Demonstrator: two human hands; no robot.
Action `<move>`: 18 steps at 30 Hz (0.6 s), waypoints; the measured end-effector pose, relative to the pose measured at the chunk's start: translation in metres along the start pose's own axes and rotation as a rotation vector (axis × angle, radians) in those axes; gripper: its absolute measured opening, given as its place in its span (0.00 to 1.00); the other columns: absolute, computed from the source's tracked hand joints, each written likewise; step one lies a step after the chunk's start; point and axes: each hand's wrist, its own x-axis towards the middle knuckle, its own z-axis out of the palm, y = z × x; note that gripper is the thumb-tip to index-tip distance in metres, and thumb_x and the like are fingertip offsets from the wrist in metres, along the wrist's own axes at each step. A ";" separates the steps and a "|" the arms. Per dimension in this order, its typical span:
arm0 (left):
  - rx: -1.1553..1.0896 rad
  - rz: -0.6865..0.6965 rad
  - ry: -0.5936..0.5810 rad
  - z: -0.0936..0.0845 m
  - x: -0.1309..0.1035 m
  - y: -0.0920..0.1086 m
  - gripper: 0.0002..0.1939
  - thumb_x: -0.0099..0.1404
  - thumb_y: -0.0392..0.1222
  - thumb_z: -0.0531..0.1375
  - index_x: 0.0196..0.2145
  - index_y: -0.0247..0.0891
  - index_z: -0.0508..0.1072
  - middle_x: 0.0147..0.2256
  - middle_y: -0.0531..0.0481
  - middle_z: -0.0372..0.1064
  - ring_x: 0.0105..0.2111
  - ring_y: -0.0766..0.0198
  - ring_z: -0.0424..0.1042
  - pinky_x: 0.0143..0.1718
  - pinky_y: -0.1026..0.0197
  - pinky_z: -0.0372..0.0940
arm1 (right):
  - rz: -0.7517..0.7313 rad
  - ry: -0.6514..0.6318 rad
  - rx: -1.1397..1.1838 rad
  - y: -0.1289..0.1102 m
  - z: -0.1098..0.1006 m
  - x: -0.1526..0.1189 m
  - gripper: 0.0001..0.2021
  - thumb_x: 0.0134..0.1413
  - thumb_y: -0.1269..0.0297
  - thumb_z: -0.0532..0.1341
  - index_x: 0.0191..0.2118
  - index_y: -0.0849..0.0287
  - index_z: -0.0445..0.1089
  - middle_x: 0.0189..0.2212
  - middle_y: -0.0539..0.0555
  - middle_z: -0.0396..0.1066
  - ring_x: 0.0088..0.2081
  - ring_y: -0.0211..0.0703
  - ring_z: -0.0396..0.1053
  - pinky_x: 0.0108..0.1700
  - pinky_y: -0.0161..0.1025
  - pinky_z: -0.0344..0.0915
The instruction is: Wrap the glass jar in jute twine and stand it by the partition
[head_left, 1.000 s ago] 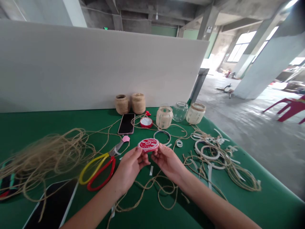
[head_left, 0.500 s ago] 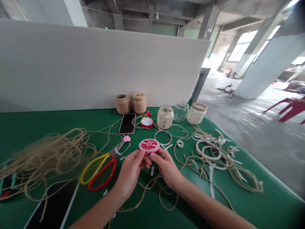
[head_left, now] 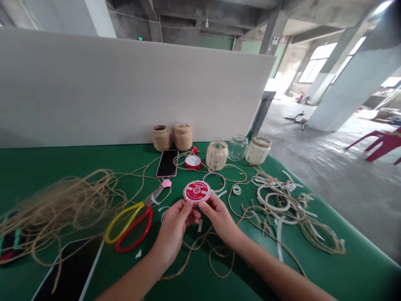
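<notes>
A flat round roll of tape [head_left: 196,191] with a red face printed in white is held up in front of me, its face tilted towards me. My left hand [head_left: 177,219] pinches its lower left edge between thumb and fingers. On the lower right edge, the thumb and fingers of my right hand [head_left: 217,215] grip it too. Just behind the roll lies a thin ring [head_left: 214,181]. Scissors [head_left: 142,215] with one yellow and one red handle rest left of my left hand. Loose twine [head_left: 200,246] runs under both hands.
Two twine-wrapped jars [head_left: 183,137], a clear glass jar [head_left: 238,147] and two pale-covered jars [head_left: 217,155] stand at the back. Nearby are a phone [head_left: 167,163] and a red-rimmed disc [head_left: 193,161]. Tangled twine [head_left: 72,200] covers a dark tablet's edge [head_left: 75,267]; white rings [head_left: 277,200] lie right.
The roll of tape has been tipped up so that its red face shows rounder and more fully. Both hands keep their hold and have barely moved.
</notes>
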 end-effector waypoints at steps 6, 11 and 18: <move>0.018 0.021 -0.014 0.000 0.000 -0.003 0.12 0.58 0.45 0.59 0.29 0.32 0.71 0.22 0.52 0.66 0.23 0.70 0.64 0.27 0.67 0.62 | 0.011 0.058 -0.175 0.009 -0.003 -0.002 0.11 0.51 0.60 0.59 0.39 0.59 0.67 0.33 0.51 0.70 0.34 0.40 0.66 0.39 0.37 0.62; 0.074 0.068 -0.035 -0.001 -0.002 -0.003 0.11 0.59 0.45 0.59 0.28 0.33 0.70 0.21 0.54 0.65 0.22 0.71 0.63 0.25 0.68 0.61 | 0.055 0.010 -0.141 0.013 -0.003 -0.003 0.12 0.49 0.59 0.62 0.39 0.58 0.65 0.27 0.49 0.68 0.27 0.37 0.64 0.32 0.36 0.62; 0.088 0.087 -0.037 -0.005 0.001 0.001 0.11 0.57 0.44 0.60 0.26 0.33 0.70 0.22 0.52 0.67 0.23 0.70 0.64 0.26 0.68 0.61 | 0.146 -0.174 0.309 0.000 0.001 0.001 0.10 0.48 0.64 0.63 0.37 0.61 0.66 0.24 0.48 0.66 0.25 0.35 0.63 0.32 0.36 0.60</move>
